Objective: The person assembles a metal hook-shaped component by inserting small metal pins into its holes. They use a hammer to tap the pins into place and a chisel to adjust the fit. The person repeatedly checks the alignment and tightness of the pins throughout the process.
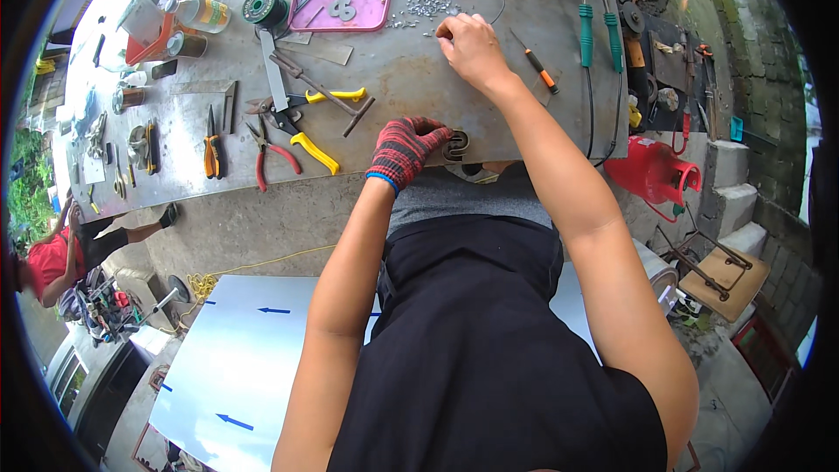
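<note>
At table edge [353,157], left hand [407,149]

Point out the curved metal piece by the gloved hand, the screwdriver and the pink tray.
Metal piece [455,146]: head view, on its curved body.
Screwdriver [536,62]: head view, on the handle.
Tray [366,0]: head view, on its bare pink floor.
</note>
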Action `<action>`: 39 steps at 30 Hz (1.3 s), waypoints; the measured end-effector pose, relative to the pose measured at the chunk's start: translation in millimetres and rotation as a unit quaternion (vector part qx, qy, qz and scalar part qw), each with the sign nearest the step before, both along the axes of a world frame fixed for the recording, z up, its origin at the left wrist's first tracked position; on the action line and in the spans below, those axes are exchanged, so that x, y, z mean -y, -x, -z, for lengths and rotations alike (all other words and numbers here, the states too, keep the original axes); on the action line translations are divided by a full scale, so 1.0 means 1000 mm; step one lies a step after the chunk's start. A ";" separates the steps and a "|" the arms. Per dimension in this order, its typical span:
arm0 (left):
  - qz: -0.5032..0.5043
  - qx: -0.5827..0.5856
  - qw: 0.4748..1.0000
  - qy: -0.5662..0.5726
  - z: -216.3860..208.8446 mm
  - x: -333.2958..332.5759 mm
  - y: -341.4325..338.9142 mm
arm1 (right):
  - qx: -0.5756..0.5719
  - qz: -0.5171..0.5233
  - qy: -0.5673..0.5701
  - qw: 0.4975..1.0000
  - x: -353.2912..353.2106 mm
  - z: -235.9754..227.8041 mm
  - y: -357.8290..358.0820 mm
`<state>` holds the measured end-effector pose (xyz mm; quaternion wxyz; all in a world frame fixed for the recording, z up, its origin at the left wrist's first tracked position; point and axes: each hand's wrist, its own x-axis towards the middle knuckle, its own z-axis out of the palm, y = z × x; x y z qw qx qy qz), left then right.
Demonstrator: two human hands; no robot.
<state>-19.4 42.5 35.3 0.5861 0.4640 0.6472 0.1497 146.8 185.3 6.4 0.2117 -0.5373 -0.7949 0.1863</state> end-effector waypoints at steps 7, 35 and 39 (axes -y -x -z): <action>0.006 -0.013 1.000 0.006 0.002 0.002 0.001 | 0.028 0.011 0.044 0.999 -0.012 0.002 0.015; 0.030 -0.034 0.999 0.011 -0.002 -0.002 0.002 | 0.061 0.013 0.093 0.994 -0.040 0.007 0.040; 0.025 -0.032 0.999 0.004 -0.002 0.000 0.002 | 0.033 0.021 0.089 0.995 -0.045 0.009 0.042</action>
